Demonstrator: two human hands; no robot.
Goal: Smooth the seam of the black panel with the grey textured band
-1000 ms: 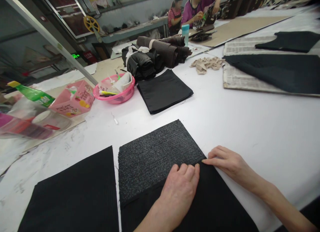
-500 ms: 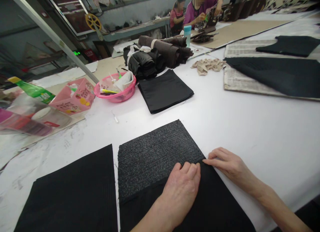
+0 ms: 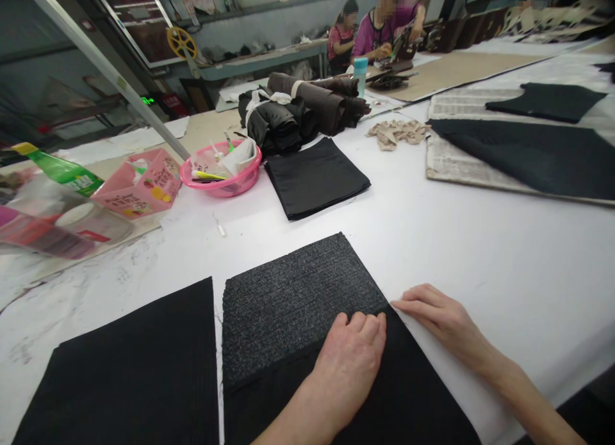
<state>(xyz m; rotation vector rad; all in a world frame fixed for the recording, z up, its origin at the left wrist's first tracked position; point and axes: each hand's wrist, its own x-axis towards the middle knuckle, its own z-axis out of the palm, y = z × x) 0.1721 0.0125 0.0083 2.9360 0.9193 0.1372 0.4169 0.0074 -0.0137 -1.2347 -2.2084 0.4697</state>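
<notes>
The grey ribbed fabric piece (image 3: 293, 298) lies at the near edge of the worktop (image 3: 456, 240), its near end overlapping a black fabric panel (image 3: 408, 394). I have the left hand (image 3: 353, 362) flat on that overlap, fingers straight and together, gripping nothing. The right hand (image 3: 444, 320) lies just beside it, fingers stretched out, tips touching the grey piece's right corner, nothing held. A second black panel (image 3: 134, 368) lies just left, across a thin gap. Farther in sit a folded black stack (image 3: 314, 176) and a pink basin (image 3: 221, 176).

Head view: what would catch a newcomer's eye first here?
Both hands at bottom centre: the left hand lies flat on black fabric where it meets a grey speckled piece, the right hand at the fabric's edge. Behind, a pink basket and rolled dark bundles stand out.
</notes>
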